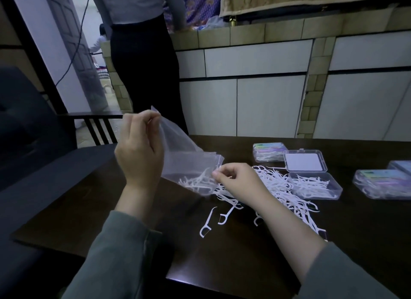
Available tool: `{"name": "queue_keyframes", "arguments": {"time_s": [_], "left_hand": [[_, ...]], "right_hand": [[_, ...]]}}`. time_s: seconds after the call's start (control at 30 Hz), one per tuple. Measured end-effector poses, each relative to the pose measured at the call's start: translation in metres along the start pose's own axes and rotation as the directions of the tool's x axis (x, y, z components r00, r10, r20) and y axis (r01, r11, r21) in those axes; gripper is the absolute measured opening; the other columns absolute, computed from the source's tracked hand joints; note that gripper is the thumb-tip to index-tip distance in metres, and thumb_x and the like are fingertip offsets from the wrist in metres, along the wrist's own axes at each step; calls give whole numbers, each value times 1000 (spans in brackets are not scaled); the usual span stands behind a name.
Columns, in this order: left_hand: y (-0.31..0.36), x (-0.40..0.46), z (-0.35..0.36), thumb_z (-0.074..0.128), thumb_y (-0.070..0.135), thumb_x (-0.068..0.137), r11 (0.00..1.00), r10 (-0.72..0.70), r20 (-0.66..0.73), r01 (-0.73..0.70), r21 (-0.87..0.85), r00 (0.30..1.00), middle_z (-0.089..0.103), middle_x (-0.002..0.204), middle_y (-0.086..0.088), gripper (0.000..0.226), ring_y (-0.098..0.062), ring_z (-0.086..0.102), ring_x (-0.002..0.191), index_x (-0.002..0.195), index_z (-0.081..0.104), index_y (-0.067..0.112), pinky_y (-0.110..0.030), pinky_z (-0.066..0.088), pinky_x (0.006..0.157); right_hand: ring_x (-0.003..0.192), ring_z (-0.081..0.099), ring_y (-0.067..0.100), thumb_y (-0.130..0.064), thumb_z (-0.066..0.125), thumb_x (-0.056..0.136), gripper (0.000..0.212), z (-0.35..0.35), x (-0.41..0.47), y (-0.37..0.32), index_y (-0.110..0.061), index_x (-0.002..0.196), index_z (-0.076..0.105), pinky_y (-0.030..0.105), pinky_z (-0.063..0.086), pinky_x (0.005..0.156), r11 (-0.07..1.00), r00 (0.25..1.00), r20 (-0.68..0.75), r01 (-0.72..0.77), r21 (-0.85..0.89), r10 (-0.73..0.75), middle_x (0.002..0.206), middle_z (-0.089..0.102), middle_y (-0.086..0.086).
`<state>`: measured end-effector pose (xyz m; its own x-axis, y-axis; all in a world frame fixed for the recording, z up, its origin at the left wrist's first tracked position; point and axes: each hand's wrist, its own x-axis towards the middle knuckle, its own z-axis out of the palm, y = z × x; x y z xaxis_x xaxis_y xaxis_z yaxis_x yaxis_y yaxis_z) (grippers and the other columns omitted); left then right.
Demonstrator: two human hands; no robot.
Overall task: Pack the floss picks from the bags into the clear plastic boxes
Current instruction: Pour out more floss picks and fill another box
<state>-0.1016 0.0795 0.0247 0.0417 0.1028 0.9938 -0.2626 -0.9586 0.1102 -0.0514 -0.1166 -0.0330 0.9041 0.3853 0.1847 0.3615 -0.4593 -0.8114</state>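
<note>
Now, with the left hand [139,156] pinching the bag [186,163] aloft by its closed end and the right hand [233,178] pinching its mouth, I'd shake gently so the last floss picks [196,182] slide onto the desk [244,254] pile beside the open box [314,185].

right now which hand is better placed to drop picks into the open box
Right. The right hand sits beside the loose pile, nearest the open box. The left hand is farther off, holding up the bag.
</note>
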Motion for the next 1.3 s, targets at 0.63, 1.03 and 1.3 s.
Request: {"name": "queue_keyframes", "arguments": {"time_s": [0.63,1.03,1.3], "left_hand": [[-52,-64,4,63,22,92,945,-290,401,194,262,869,60,90,-4,11,-23,57,68,99,62,13,-30,43,52],[-50,-63,0,62,16,93,939,-331,324,277,201,886,62,91,-4,6,-20,58,72,96,62,11,-26,38,57],[-56,-63,1,61,17,94,935,-348,301,303,186,888,64,97,-6,6,-26,64,79,97,61,11,-38,53,60]], "right_hand": [[93,32,12,-41,55,93,17,18,8,-20,-25,88,59,37,22,86,550,898,342,440,-710,-276,93,47,-11],[99,44,18,-36,51,94,22,14,7,-19,-20,78,51,37,23,88,505,917,316,397,-766,-243,83,47,-5],[102,49,20,-34,47,96,26,-6,11,-10,-28,105,71,40,26,92,610,983,17,126,-782,-182,96,66,-4]]}}
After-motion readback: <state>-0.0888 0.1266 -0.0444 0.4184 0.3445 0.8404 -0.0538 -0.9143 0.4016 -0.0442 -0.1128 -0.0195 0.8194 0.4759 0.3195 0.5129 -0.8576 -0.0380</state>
